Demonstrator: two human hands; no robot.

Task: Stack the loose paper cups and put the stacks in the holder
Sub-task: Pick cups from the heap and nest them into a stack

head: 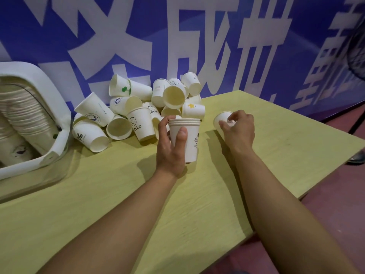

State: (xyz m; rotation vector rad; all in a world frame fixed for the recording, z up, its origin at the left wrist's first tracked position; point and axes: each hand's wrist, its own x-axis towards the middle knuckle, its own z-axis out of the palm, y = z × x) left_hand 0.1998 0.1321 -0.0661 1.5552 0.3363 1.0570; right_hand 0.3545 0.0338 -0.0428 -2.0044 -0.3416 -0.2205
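Observation:
My left hand (171, 149) grips an upright stack of white paper cups (191, 143) just above the yellow table (197, 204). To its right, my right hand (238, 128) closes its fingers on a single white cup (222, 118) lying on its side. Behind both hands lies a pile of loose paper cups (142, 107), some upright, most tipped over, with small printed designs. The white holder (45, 99) stands at the far left and contains long stacks of cups (23, 115).
A blue banner with large white characters (197, 46) runs right behind the pile. The table's right edge (296, 198) drops to a reddish floor (325, 204). A dark fan (355, 54) stands at the far right.

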